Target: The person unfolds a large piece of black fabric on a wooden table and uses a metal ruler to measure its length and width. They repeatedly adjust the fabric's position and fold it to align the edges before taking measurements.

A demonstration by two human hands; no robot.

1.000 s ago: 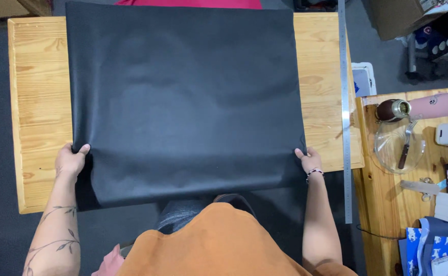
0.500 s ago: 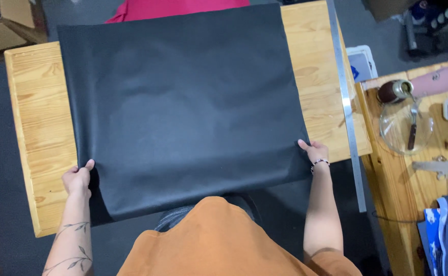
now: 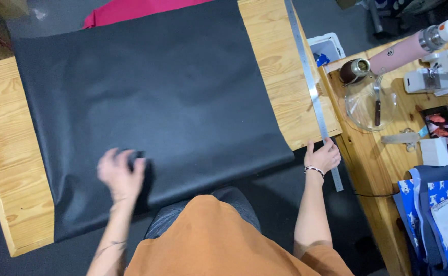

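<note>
Wooden worktable (image 3: pixel 290 97) fills the head view, with dark floor around it. Large black sheet (image 3: pixel 147 107) lies flat across most of the top, its near edge hanging off toward you. Long metal ruler (image 3: pixel 310 87) runs along the table's right side, its near end past the table corner. Your left hand (image 3: pixel 122 174) sits over the sheet's near part, blurred, fingers loosely spread, holding nothing. Your right hand (image 3: pixel 322 156) rests open on the ruler's near end, fingers flat against it, just beside the sheet's corner.
</note>
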